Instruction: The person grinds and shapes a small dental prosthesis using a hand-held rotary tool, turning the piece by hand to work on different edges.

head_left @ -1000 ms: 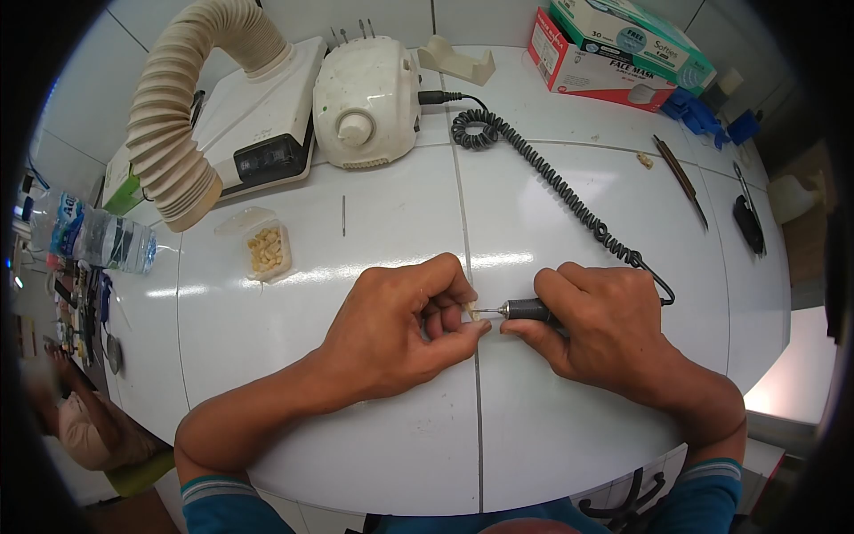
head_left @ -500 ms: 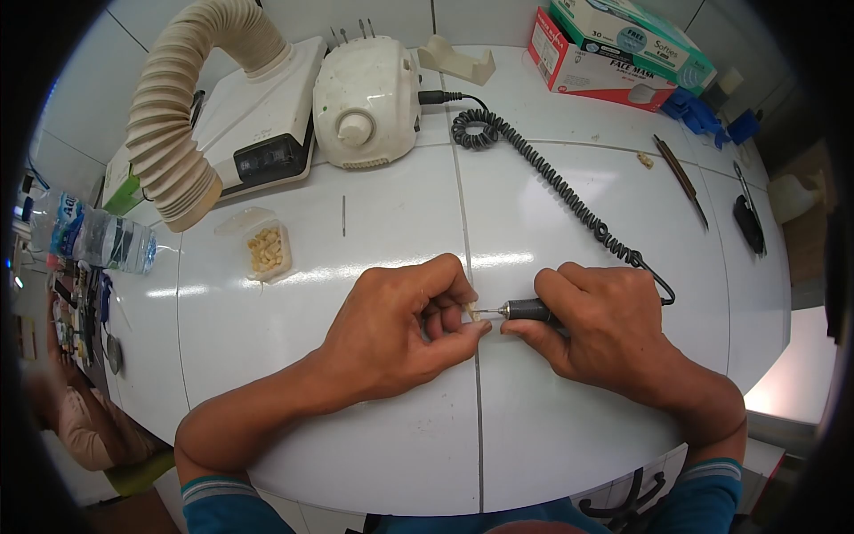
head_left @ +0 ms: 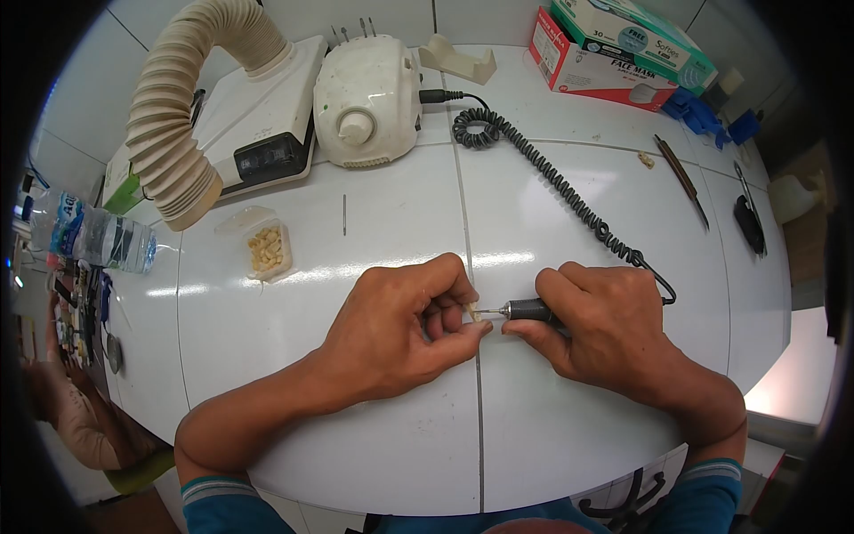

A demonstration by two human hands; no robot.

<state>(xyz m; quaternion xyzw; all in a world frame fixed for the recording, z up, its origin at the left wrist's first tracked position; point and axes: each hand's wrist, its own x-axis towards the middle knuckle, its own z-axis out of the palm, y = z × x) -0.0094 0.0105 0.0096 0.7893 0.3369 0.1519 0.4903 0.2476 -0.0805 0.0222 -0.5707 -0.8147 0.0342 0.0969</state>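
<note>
- Over around half past eight from my fingertips, another person point(head_left: 93, 432) in a pale top has shifted, head and arm in new positions; my own hands have barely budged.
- My left hand point(head_left: 400, 325) is pinching, thumb and fingertips closed on a tiny piece point(head_left: 472, 311) above the glossy white table point(head_left: 356, 463).
- And that tiny piece is pale, yellowish, slightly glossy, part hidden by my fingers, so its full outline I can't make out.
- At three o'clock from it, my right hand point(head_left: 605, 325) is wrapped round a handpiece point(head_left: 527, 309): black cylindrical grip, shiny metal nose, slim bit point(head_left: 489, 311) aimed at nine; contact is too fine to call!
- Springy black cord point(head_left: 556, 182) coils away to a rounded cream control unit point(head_left: 374, 98) at eleven, one round knob on its front.
- Ten o'clock brings a ribbed, bent, off-white hose point(head_left: 160, 133).
- Nearer, between nine and ten, a clear plastic box point(head_left: 286, 264) sits open, heaped with yellowish bits point(head_left: 265, 249).
- Two o'clock: a slender brown tool point(head_left: 678, 169), tapering to a dark point.
</note>
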